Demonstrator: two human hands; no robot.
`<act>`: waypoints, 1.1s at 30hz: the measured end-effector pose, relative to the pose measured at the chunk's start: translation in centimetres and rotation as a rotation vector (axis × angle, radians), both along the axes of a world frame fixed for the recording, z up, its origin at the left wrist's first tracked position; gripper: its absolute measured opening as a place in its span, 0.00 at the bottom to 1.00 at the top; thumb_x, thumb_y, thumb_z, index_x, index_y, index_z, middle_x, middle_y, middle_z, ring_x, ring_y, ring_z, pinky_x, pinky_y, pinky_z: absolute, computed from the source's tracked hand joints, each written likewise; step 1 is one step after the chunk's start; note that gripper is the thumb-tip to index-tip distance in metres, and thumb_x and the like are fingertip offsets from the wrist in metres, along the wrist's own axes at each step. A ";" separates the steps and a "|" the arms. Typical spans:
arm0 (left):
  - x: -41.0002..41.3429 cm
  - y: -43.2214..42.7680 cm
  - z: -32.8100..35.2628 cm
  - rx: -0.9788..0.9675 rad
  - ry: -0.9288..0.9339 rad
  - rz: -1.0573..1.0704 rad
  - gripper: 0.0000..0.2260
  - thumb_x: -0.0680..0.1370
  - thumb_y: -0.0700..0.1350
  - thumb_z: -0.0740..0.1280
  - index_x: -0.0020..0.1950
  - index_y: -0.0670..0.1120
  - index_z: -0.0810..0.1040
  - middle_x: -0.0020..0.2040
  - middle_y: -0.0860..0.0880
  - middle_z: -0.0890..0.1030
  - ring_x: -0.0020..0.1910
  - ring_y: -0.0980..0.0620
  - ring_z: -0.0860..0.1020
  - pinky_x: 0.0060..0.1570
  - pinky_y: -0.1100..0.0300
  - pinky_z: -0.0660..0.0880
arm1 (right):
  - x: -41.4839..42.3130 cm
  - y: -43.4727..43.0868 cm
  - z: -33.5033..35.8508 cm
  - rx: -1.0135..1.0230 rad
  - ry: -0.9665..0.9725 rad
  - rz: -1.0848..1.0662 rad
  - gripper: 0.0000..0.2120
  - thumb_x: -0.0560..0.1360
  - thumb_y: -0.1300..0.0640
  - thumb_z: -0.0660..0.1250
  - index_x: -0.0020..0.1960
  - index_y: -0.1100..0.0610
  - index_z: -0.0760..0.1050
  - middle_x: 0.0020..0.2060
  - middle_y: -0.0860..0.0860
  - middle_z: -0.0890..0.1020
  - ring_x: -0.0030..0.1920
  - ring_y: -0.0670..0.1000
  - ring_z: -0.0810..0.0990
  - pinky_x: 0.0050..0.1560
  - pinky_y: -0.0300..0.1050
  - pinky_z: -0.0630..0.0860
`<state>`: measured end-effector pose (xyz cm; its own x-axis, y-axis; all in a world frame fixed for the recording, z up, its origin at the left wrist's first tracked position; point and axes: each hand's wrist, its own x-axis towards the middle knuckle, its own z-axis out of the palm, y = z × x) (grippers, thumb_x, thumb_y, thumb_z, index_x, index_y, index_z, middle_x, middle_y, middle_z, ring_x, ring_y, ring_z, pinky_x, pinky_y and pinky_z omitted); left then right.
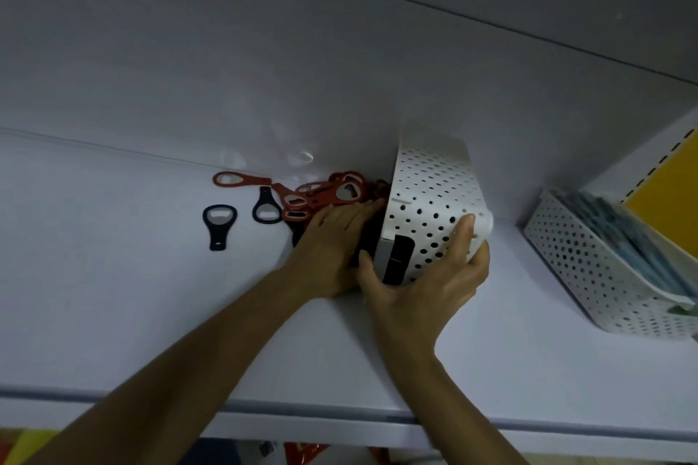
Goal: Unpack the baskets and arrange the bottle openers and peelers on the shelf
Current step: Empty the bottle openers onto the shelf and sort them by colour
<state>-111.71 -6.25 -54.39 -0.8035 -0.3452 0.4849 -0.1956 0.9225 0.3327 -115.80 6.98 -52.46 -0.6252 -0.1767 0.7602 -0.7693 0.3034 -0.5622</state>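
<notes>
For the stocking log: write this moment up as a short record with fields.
shelf: white, holds everything
tipped basket: white, perforated, on its side, mouth facing left
right hand: grips the tipped basket's near end
left hand: fingers straight, at the basket's mouth
red openers: heap spilled beside the mouth
black openers: two lying apart, left of the heap
second basket: far right, blue packets inside
</notes>
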 end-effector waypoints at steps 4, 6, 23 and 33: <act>0.6 -0.1 0.3 0.362 0.113 -0.235 0.36 0.72 0.53 0.71 0.76 0.49 0.58 0.70 0.52 0.70 0.69 0.53 0.68 0.66 0.49 0.68 | 0.0 0.0 -0.3 -0.007 0.000 0.023 0.52 0.59 0.39 0.75 0.74 0.52 0.51 0.69 0.65 0.61 0.68 0.59 0.60 0.64 0.55 0.62; 1.7 -0.3 0.3 0.291 0.084 -0.234 0.44 0.69 0.55 0.70 0.78 0.52 0.49 0.73 0.52 0.65 0.71 0.52 0.65 0.69 0.48 0.65 | -0.1 0.0 -0.3 -0.011 -0.017 0.026 0.52 0.60 0.38 0.74 0.74 0.51 0.50 0.70 0.65 0.60 0.69 0.58 0.59 0.65 0.53 0.60; 4.6 -1.4 1.5 0.341 0.106 -0.121 0.49 0.66 0.56 0.75 0.78 0.55 0.48 0.76 0.52 0.60 0.74 0.55 0.59 0.70 0.47 0.64 | 0.8 -0.1 0.1 0.004 0.094 0.058 0.44 0.64 0.41 0.76 0.70 0.53 0.56 0.68 0.69 0.63 0.68 0.59 0.60 0.65 0.57 0.63; 6.5 0.5 2.2 -0.143 0.136 -0.049 0.31 0.72 0.54 0.63 0.71 0.40 0.67 0.70 0.40 0.70 0.68 0.40 0.69 0.66 0.47 0.67 | 0.6 0.0 0.2 0.001 0.261 0.107 0.38 0.62 0.44 0.77 0.65 0.51 0.61 0.67 0.56 0.62 0.67 0.59 0.64 0.62 0.60 0.68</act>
